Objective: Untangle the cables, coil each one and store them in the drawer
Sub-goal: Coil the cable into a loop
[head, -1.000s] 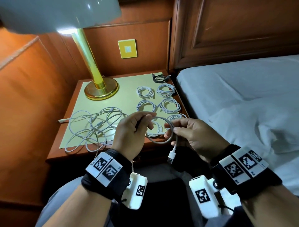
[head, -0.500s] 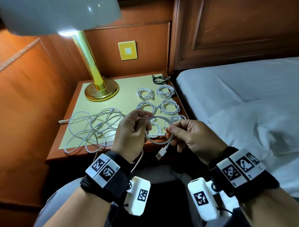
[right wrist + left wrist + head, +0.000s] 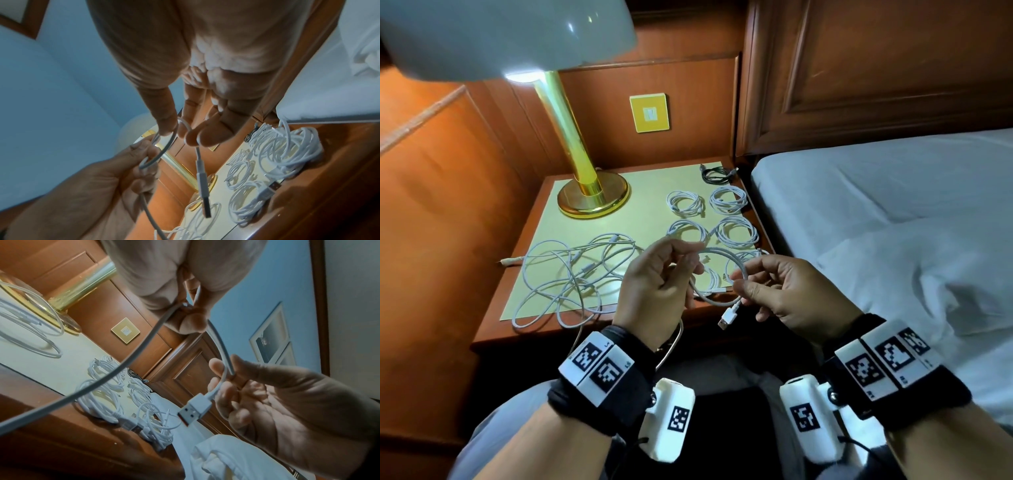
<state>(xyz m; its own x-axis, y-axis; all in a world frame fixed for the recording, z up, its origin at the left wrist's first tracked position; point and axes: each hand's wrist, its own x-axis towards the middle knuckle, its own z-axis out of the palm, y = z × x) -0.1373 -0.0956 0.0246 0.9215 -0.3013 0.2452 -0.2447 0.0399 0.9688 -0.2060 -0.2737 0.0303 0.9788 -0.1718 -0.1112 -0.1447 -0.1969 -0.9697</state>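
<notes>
I hold a white cable [image 3: 717, 251] in a loop in front of the nightstand. My left hand [image 3: 654, 287] grips one side of the loop, and the rest of the cable trails down past its wrist. My right hand [image 3: 774, 291] pinches the other side between thumb and forefinger near the USB plug [image 3: 727, 318], which hangs free below. In the left wrist view the plug [image 3: 193, 410] dangles under the right hand's fingers [image 3: 218, 369]. A tangle of white cables [image 3: 571, 277] lies on the nightstand's left. Several coiled white cables [image 3: 734, 231] and one black coil [image 3: 717, 173] lie at its right.
A brass lamp [image 3: 592, 195] stands at the back of the nightstand [image 3: 493, 329] on a pale mat. A bed with white sheets [image 3: 893, 222] is close on the right. Wood panelling runs along the left and back. No drawer shows.
The loop has been turned and tightened between the hands. The USB plug swung from hanging straight down to pointing down-left, and the right hand's pinch moved closer to it.
</notes>
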